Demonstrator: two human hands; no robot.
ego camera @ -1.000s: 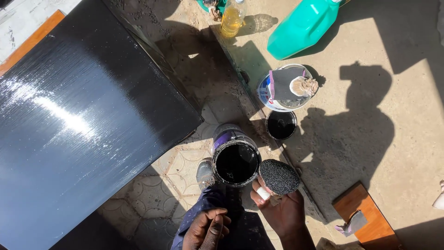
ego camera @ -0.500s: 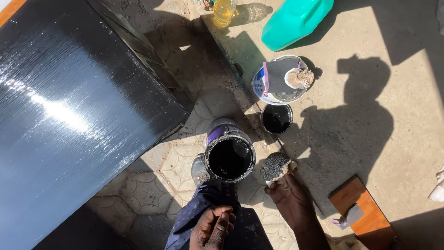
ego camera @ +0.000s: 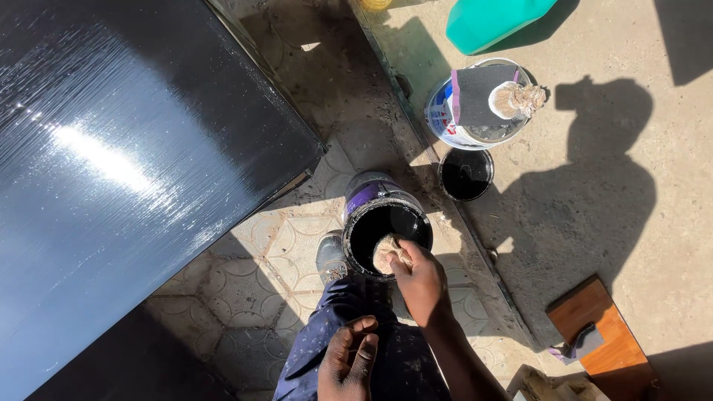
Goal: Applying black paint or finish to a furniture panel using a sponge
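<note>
Right hand (ego camera: 420,278) has moved from beside the paint can (ego camera: 386,223) to over its mouth, frame centre, pinching a fibrous wad (ego camera: 386,252).
Panel (ego camera: 134,163), upper left: glossy black, wet-looking, streaked, seemingly coated. Left hand (ego camera: 349,364) loosely curled, empty, resting on knee.

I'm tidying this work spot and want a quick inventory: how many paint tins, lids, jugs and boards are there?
Paint tins: 2 (open tin of black paint, white tin)
Loose lids: 1 (black lid)
Jugs: 1 (green jug)
Boards: 2 (glossy black board, small wooden board)
Total: 6
</note>
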